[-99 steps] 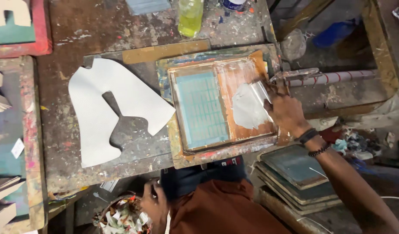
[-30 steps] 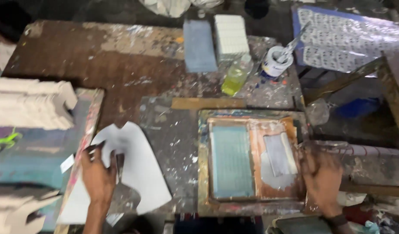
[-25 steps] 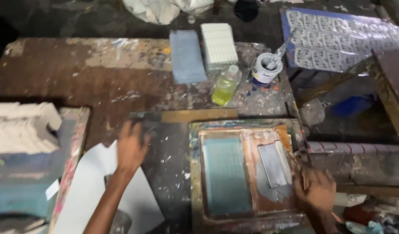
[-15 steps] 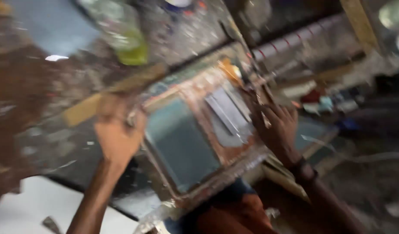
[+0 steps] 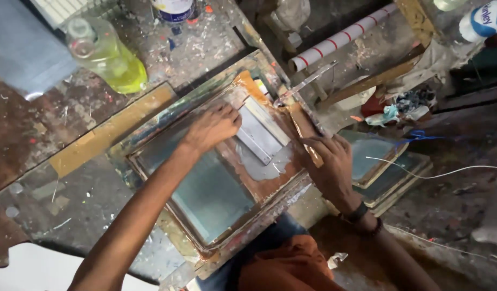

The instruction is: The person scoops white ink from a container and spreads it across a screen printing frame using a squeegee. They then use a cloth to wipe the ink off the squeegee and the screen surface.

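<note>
The left hand (image 5: 213, 126) reaches across a wooden printing frame (image 5: 151, 148) and lies flat on it, fingers spread a little, with the fingertips touching the near end of a flat metal scraper (image 5: 262, 132); it grips nothing. The scraper lies on the mesh just beyond those fingertips, with a smear of grey paste (image 5: 267, 167) below it, between the two hands. The right hand (image 5: 329, 164) is curled over the frame's right edge, fingers pressing on the orange-stained wood there, a dark band at the wrist. The hands are apart, one on each side of the scraper. Under the left forearm the frame's blue-green mesh (image 5: 213, 196) shows. Beyond the left hand, on the paint-spattered table (image 5: 38, 134), stands a clear bottle of yellow-green liquid (image 5: 108, 54). Beyond the right hand lies a white tube with red stripes (image 5: 340, 37), and just right of that hand sits a stack of smaller frames (image 5: 386, 172).
</note>
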